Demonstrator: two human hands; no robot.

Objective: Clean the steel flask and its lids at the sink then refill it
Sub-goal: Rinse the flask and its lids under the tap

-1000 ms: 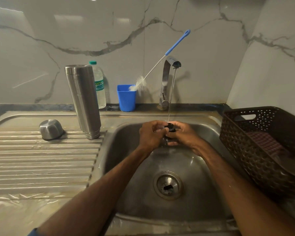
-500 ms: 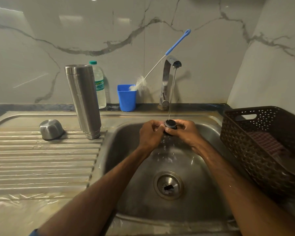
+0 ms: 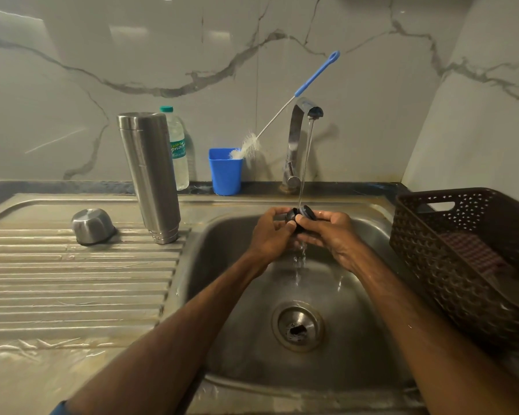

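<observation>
Drain point(image 3: 297, 327): at the bottom of the sink point(image 3: 210, 265), open slot, no strainer seen.
Left hand point(image 3: 271, 232): over the sink, fingers curled round the lid point(image 3: 300, 215), thumb on it.
Right hand point(image 3: 327, 232): over the sink, grasping the same lid from the other side.
Lid: small, black, held between both hands above the sink, right under the stream point(image 3: 307, 157). Water runs off it into the sink.
Risk 1: wet lid slips from the fingers and drops into the sink; a loose seal, if it has one, could reach the drain slot. Cause: wet grip, small part.
Risk 2: splash over the sink edge if the lid's flat face is turned up to the stream.
Risk 3: an elbow swung left of the sink could tip the flask point(image 3: 149, 175). Cause: tall, narrow, standing on ribs.
Sink contents: running water only, none pooled; nothing else seen lying in it.
Basket point(image 3: 432, 250): just right of the sink, dark, perforated. Holds a checked cloth point(image 3: 474, 253); the rest is too dark to tell.
Cap point(image 3: 92, 226): steel, left of the sink on the drainboard point(image 3: 72, 280), mouth down, so the inside is hidden.
Flask: left of the sink, standing on the drainboard, ringed neck at the bottom; judged mouth-down and draining, contents not visible.
Cup point(image 3: 225, 175): blue, behind the sink at the wall. Holds a brush point(image 3: 249, 145), bristles at the rim, handle leaning toward the tap point(image 3: 295, 139).
Bottle point(image 3: 179, 154): clear plastic, capped, behind the sink's left side, partly hidden by the flask. Looks to hold clear liquid; level unreadable.
Tap: behind the sink, running.
</observation>
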